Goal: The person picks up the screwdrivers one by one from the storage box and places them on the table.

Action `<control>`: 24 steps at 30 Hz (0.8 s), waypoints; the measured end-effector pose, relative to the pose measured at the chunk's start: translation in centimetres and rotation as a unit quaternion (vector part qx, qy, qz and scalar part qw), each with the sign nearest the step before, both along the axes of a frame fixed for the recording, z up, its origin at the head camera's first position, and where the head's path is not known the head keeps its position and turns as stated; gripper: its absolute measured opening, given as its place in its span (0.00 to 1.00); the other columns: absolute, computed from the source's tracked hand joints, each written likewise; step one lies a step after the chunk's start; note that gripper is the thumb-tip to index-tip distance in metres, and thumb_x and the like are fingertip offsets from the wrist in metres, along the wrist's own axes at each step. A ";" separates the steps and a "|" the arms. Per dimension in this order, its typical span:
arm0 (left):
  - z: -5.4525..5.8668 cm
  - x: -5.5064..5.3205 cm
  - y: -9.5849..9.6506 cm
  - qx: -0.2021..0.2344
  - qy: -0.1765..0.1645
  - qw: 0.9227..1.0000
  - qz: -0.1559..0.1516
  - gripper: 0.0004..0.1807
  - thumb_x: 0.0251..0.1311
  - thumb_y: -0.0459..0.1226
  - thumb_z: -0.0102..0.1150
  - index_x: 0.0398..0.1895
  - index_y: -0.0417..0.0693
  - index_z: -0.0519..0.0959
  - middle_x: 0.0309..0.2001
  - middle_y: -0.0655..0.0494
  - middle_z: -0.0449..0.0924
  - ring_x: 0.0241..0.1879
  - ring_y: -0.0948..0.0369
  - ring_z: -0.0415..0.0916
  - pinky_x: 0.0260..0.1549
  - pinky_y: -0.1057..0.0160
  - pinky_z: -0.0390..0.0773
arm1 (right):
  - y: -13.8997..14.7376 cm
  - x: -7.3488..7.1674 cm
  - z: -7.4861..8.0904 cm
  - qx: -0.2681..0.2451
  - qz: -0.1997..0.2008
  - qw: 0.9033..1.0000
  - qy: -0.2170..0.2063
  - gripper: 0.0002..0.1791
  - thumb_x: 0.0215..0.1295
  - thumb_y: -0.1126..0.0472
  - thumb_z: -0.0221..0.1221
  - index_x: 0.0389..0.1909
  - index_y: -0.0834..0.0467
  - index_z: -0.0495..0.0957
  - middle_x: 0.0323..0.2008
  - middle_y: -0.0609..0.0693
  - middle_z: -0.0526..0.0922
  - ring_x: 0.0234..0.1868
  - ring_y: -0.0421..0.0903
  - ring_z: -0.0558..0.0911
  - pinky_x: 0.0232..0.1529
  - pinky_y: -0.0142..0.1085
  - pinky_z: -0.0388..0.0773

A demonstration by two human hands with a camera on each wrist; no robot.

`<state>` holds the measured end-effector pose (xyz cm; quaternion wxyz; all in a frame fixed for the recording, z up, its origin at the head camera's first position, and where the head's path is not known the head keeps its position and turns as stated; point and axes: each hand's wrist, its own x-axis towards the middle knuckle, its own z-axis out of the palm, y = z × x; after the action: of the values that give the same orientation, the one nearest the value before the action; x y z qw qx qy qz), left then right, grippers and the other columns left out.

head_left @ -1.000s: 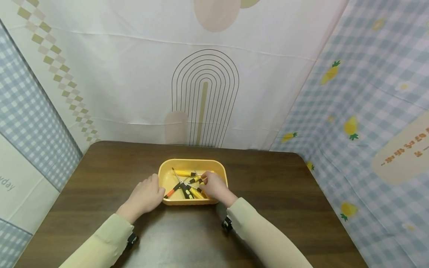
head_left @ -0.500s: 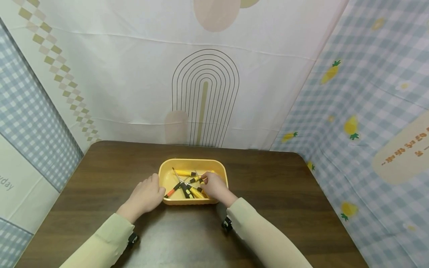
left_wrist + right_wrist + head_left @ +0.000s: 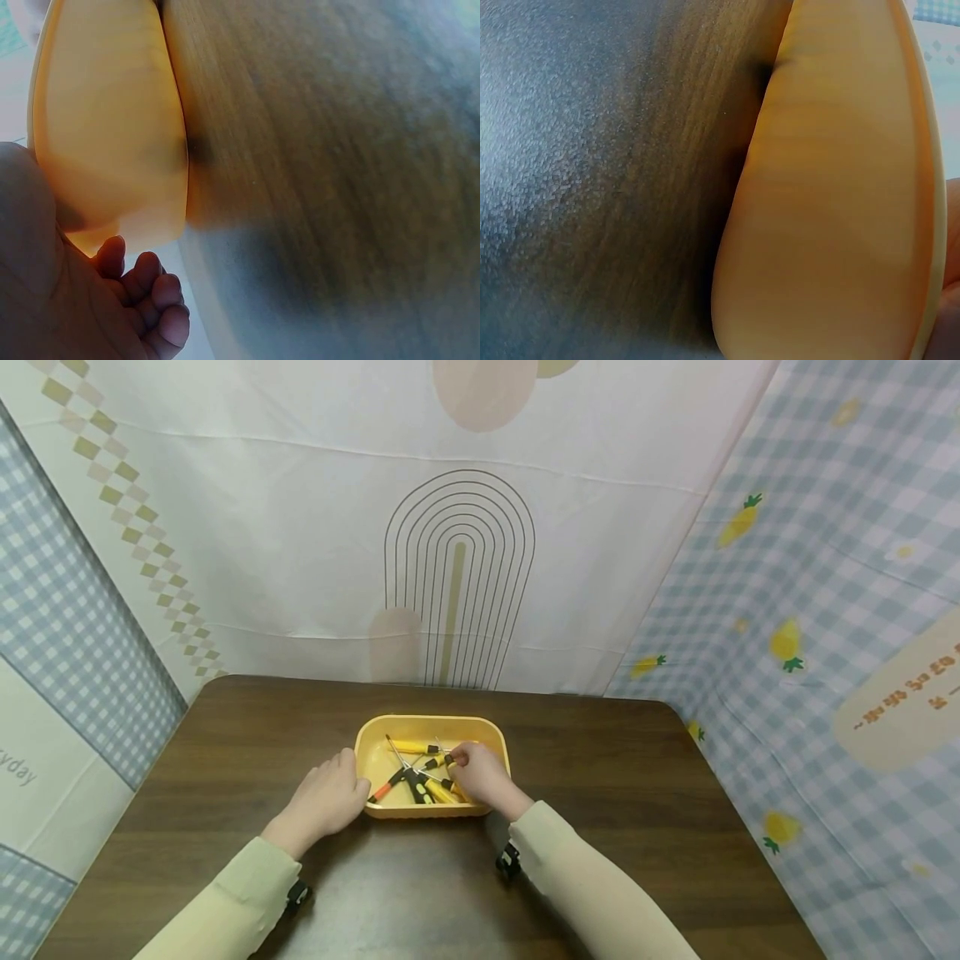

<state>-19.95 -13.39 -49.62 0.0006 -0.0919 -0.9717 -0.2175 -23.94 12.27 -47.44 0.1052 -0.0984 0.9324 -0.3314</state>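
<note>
- White printed cloth (image 3: 300, 543): hangs behind the table; line arch at its middle, checker strip at left.
- Blue checked cloth (image 3: 817, 552): right side, pineapple print, alongside the table edge.
- Dark wood table (image 3: 615, 827): under everything; glare on its near part.
- Pale sleeves (image 3: 592, 889): come in from the near side, one per arm.
- Yellow bin (image 3: 423, 812): on the table, middle, toward the far edge. Its wall blocks the right wrist view of the contents.
- Left hand (image 3: 322, 797): at the bin's left end, gripping it, fingers curled against the outside.
- Right hand (image 3: 483, 777): reaches over the near right rim into the bin, hiding part of the right-hand contents. Fingers curled, tips at a yellow-and-black handle (image 3: 440, 762); whether pinched, cannot tell.
- Black wrist devices (image 3: 508, 862): one below each cuff.
- Tools, all inside the bin, overlapping: yellow handle (image 3: 411, 747) along the far side; orange-and-black screwdriver (image 3: 386, 787) slanting at left; black handle with yellow patches (image 3: 418, 789) at the near side, just beside a thick yellow handle (image 3: 438, 792). Thin shafts cross near the centre, in each other's way.
</note>
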 end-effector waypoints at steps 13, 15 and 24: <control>-0.4 -0.2 -0.1 0.001 0.000 1.000 -0.002 0.15 0.61 0.41 0.45 0.40 0.35 0.66 0.28 0.50 0.67 0.28 0.53 0.68 0.34 0.49 0.70 | 0.4 -0.5 -0.2 -0.061 -0.003 0.998 -0.008 0.15 0.66 0.63 0.57 0.53 0.60 0.78 0.44 0.54 0.82 0.46 0.49 0.80 0.41 0.40 0.77; -0.4 -0.2 -0.1 0.001 0.000 1.000 -0.002 0.15 0.61 0.41 0.45 0.40 0.35 0.66 0.29 0.50 0.67 0.28 0.54 0.68 0.34 0.49 0.70 | 0.6 -0.6 0.0 -0.074 0.002 0.997 -0.007 0.16 0.67 0.62 0.57 0.54 0.60 0.77 0.44 0.53 0.82 0.44 0.48 0.81 0.40 0.39 0.77; -0.4 -0.2 -0.1 0.003 -0.001 1.000 0.001 0.15 0.61 0.41 0.45 0.40 0.35 0.66 0.29 0.50 0.67 0.29 0.53 0.68 0.34 0.49 0.69 | 2.9 -1.3 2.0 -0.167 -0.021 0.986 -0.005 0.17 0.68 0.60 0.58 0.57 0.57 0.76 0.46 0.53 0.82 0.44 0.47 0.81 0.40 0.37 0.78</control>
<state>-20.12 -13.47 -50.03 -0.0002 -0.0910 -0.9710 -0.2209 -25.23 15.14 -45.44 0.0851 -0.0933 0.8654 -0.4850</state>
